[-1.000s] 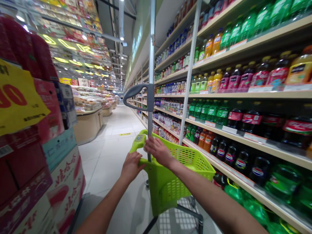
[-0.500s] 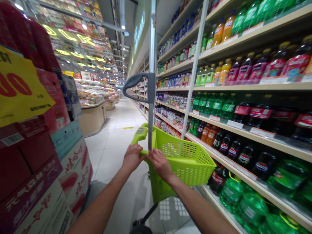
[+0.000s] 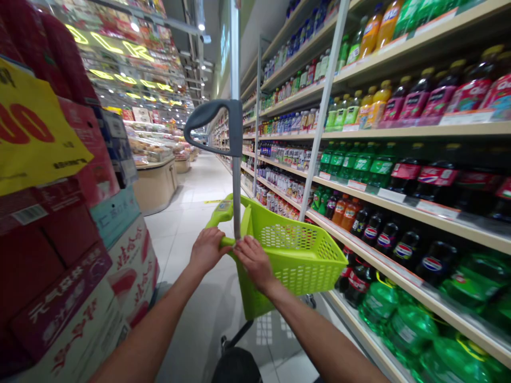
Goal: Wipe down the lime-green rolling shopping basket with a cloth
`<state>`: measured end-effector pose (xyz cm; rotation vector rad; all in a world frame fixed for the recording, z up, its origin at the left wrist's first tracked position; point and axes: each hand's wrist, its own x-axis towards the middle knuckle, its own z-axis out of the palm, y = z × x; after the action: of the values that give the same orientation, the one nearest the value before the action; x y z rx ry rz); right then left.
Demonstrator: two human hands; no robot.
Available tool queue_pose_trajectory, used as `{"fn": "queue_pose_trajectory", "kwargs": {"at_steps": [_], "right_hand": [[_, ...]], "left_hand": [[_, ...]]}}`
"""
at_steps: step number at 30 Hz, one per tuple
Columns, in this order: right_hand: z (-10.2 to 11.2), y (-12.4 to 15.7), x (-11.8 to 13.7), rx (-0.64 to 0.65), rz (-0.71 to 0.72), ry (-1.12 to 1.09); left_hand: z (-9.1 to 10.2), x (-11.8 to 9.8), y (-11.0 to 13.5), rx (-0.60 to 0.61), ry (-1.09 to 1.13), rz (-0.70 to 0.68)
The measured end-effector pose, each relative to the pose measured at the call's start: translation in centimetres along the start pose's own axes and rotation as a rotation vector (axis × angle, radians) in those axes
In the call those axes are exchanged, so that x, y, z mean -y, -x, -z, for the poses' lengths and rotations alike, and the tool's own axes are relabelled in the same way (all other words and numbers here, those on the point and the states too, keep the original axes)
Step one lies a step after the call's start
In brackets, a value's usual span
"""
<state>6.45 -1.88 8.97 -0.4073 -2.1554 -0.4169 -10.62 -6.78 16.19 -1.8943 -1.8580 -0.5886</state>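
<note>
A lime green shopping basket (image 3: 297, 258) on a wheeled frame stands in a supermarket aisle in front of me. A metal pole (image 3: 235, 69) with a grey handle (image 3: 209, 125) rises from its near rim. My left hand (image 3: 205, 249) is closed around the basket's green rim to the left of the pole. My right hand (image 3: 252, 260) rests on the rim at the pole's base with its fingers curled. The part of the basket's inside that I can see holds nothing.
Shelves of bottled drinks (image 3: 399, 159) run along the right, close to the basket. Stacked red and white cartons (image 3: 67, 255) with a yellow price sign (image 3: 32, 133) stand close on the left. The tiled aisle (image 3: 199, 191) runs ahead past display counters (image 3: 154, 183).
The basket has swung a little to the left and moved forward along the aisle. My hands have stayed at the pole's base, and my right hand has slid lower on the rim.
</note>
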Motion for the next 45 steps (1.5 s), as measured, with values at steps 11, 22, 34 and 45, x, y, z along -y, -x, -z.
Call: {"fn": "queue_pose_trajectory", "kwargs": {"at_steps": [11, 22, 34, 45], "right_hand": [[-2.7, 6.1, 0.9, 0.186, 0.002, -0.035], [-3.0, 9.1, -0.9, 0.162, -0.174, -0.135], [-0.1, 1.5, -7.4, -0.035, -0.447, -0.124], [4.5, 2.1, -3.4, -0.273, -0.589, -0.375]], "left_hand": [[0.2, -0.4, 0.4, -0.018, -0.022, 0.082], [0.2, -4.0, 0.4, -0.040, -0.106, 0.155], [0.0, -7.3, 0.4, 0.032, 0.003, 0.065], [0.3, -12.8, -1.0, 0.133, 0.129, 0.026]]}}
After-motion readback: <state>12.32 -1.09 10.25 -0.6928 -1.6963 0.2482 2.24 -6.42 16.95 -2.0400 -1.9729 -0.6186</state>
